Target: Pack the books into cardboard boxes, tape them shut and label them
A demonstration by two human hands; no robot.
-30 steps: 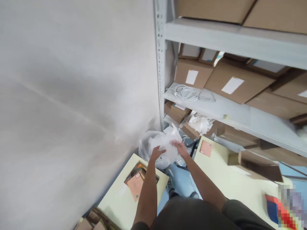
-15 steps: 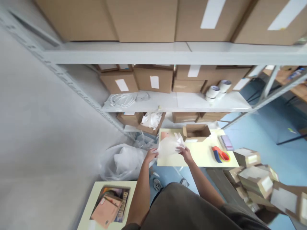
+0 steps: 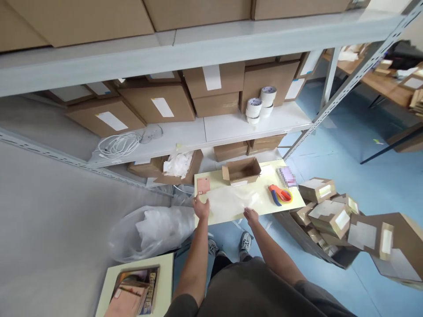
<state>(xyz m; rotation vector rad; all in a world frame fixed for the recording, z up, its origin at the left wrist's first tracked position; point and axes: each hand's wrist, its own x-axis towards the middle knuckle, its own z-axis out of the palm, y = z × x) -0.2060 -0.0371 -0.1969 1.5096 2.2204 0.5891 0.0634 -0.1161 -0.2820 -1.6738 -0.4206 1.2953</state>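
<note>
A thin, whitish translucent packing sheet (image 3: 231, 201) lies spread low over the pale yellow table (image 3: 214, 219). My left hand (image 3: 201, 208) is closed on its left edge, beside a pink booklet (image 3: 202, 185). At the near right edge of the sheet, my right hand (image 3: 251, 215) pinches it with curled fingers. Behind the sheet stands an open cardboard box (image 3: 243, 172). An orange and blue tape dispenser (image 3: 280, 194) rests farther right, near a pixelated purple item (image 3: 287, 176).
Shelving (image 3: 185, 136) ahead carries cartons, tape rolls (image 3: 254, 108) and a coiled white cable (image 3: 119, 145). A bag of white wrapping (image 3: 155, 233) sits left. Taped boxes (image 3: 330, 215) fill a bin at right. Books (image 3: 132, 290) lie on a side table (image 3: 167, 268).
The sheet, bunched and held up before, is now spread out over the table. My hands have moved with it, and the view has turned right, uncovering the pink booklet.
</note>
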